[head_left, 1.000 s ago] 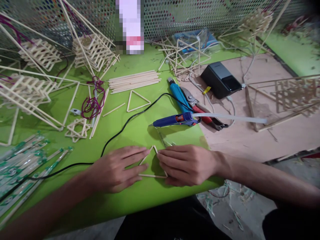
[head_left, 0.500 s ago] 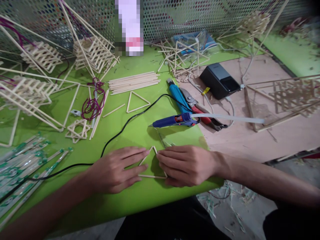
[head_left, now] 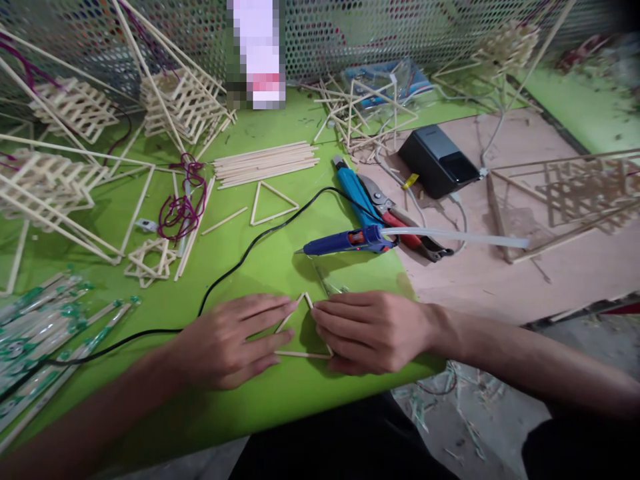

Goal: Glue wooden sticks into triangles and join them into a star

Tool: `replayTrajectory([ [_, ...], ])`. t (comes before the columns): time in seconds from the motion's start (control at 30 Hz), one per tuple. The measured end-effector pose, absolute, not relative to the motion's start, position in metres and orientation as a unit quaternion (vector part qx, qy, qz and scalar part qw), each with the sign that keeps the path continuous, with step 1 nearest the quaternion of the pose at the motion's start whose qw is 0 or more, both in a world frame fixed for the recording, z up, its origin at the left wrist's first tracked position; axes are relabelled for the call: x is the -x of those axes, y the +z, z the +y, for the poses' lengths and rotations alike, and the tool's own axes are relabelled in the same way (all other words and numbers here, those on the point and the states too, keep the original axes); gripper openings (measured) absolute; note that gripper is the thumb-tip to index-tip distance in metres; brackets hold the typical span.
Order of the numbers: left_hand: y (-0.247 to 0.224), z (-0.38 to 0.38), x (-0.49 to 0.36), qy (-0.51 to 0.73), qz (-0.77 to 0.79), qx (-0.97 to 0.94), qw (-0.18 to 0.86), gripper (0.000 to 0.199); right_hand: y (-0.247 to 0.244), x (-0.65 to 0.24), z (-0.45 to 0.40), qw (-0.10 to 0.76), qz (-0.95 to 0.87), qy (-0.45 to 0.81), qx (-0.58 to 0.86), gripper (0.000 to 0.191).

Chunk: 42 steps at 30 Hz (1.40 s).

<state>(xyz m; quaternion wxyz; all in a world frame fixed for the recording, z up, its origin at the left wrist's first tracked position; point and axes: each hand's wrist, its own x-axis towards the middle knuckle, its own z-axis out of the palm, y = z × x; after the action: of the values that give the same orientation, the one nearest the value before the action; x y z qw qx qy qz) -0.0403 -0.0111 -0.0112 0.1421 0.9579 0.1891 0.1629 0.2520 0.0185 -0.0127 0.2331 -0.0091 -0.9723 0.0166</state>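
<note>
My left hand (head_left: 230,340) and right hand (head_left: 370,332) lie unclenched over a stick triangle (head_left: 303,355) by the tabletop's (head_left: 200,413) near edge; any grip I can't tell. Probably I'm aligning corners; next calls for steadiness. Beyond lies the glue gun (head_left: 340,243).

A perforated screen (head_left: 320,43) is standing along the table's (head_left: 165,417) far edge, a blue packet (head_left: 380,83) lying before it. A black box (head_left: 440,162) is sitting near the pinkish board's (head_left: 480,287) far edge. Purple string (head_left: 186,223) is tangling toward the table's left. Scraps (head_left: 467,427) are littering the floor (head_left: 500,363).
</note>
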Motion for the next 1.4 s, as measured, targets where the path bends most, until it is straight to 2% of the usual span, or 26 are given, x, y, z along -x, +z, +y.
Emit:
replayTrajectory([
  [1.4,-0.0121,-0.0115,0.0422,0.158,0.186,-0.960,0.139,0.029,-0.0116,-0.2505,0.0190,0.236,-0.972,0.018,0.010,0.030],
])
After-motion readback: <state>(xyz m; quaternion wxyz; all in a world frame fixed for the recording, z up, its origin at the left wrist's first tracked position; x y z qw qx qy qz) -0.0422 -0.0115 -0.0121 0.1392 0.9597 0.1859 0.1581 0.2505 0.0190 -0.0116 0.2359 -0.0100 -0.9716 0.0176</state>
